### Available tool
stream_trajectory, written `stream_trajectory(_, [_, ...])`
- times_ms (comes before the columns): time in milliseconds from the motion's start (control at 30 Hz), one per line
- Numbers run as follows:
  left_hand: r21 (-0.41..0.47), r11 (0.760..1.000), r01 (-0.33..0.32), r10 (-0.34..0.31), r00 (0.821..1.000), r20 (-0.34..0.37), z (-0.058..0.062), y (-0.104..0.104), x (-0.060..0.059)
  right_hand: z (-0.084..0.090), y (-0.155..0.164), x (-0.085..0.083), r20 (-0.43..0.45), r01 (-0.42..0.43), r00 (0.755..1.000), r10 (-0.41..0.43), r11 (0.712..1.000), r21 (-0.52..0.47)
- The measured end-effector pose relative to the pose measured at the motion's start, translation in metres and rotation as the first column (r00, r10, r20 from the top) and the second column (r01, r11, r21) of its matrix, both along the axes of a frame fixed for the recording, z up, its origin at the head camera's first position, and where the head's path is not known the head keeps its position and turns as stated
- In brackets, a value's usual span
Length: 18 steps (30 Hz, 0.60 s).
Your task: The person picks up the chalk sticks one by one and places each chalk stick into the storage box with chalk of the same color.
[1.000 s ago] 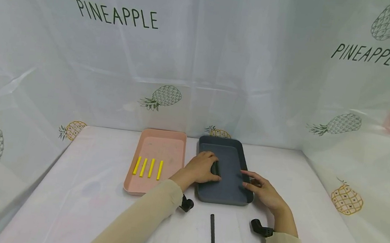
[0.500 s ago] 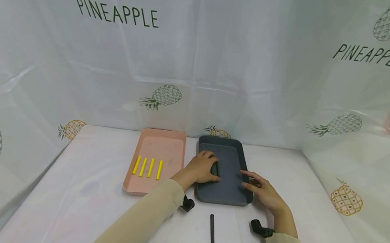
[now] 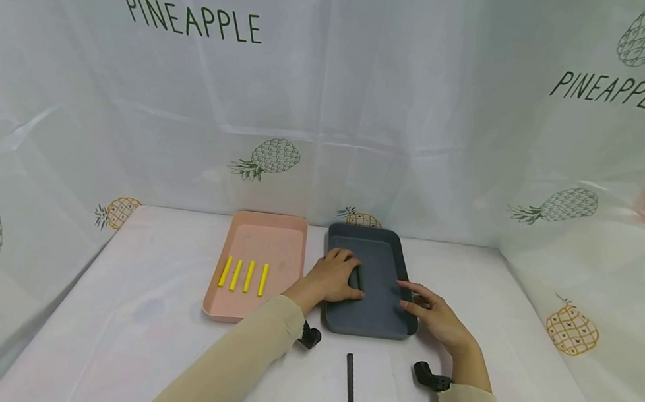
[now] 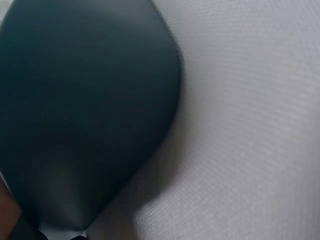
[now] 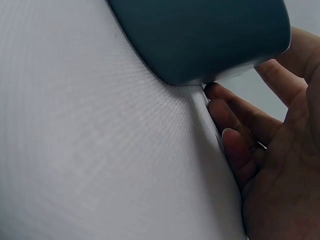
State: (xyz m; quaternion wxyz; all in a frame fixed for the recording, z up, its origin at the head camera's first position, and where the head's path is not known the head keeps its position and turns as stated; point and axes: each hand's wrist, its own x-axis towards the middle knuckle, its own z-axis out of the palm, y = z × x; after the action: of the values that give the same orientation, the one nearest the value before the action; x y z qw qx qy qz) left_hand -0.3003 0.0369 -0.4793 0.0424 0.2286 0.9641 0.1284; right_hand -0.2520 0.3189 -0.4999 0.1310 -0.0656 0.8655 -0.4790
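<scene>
In the head view my left hand (image 3: 333,276) reaches into the dark grey tray (image 3: 370,331), near its left side. Between its thumb and fingers it grips a dark stick (image 3: 356,276), mostly hidden by the hand. My right hand (image 3: 437,315) holds the same tray by its right rim, thumb and forefinger lying over the edge. Up close in the right wrist view, other fingers (image 5: 237,150) are bent beside the tray's outer wall (image 5: 215,40). The left wrist view is filled mainly by the tray's wall (image 4: 90,100) and white cloth.
Left of the dark tray stands a pink tray (image 3: 271,235), with several yellow sticks (image 3: 249,277) lined up in it. A black stick (image 3: 350,378) lies on the white tablecloth (image 3: 122,337) in front. A pineapple-print curtain (image 3: 393,103) hangs behind the trays.
</scene>
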Motion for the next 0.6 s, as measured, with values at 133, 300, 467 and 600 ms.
stream_trajectory(133, [-0.003, 1.000, 0.001, -0.001, 1.000, 0.001, 0.0000, 0.0003, 0.0002, -0.0021, 0.0014, -0.0009, -0.002, -0.001, 1.000, 0.001, 1.000, 0.000])
stream_trajectory(300, [-0.008, 1.000, 0.003, -0.003, 1.000, -0.006, -0.0003, 0.0007, -0.0006, -0.0034, 0.0027, -0.0016, -0.006, -0.007, 1.000, 0.006, 1.000, -0.009])
stream_trajectory(467, [-0.009, 1.000, 0.001, -0.001, 1.000, -0.005, -0.0011, 0.0006, -0.0011, -0.0032, 0.0027, -0.0012, -0.004, -0.012, 1.000, 0.012, 1.000, -0.019])
stream_trajectory(600, [-0.008, 1.000, -0.002, 0.002, 1.000, -0.005, -0.0008, -0.0002, -0.0001, -0.0026, 0.0023, -0.0012, 0.000, -0.010, 1.000, 0.010, 1.000, -0.013])
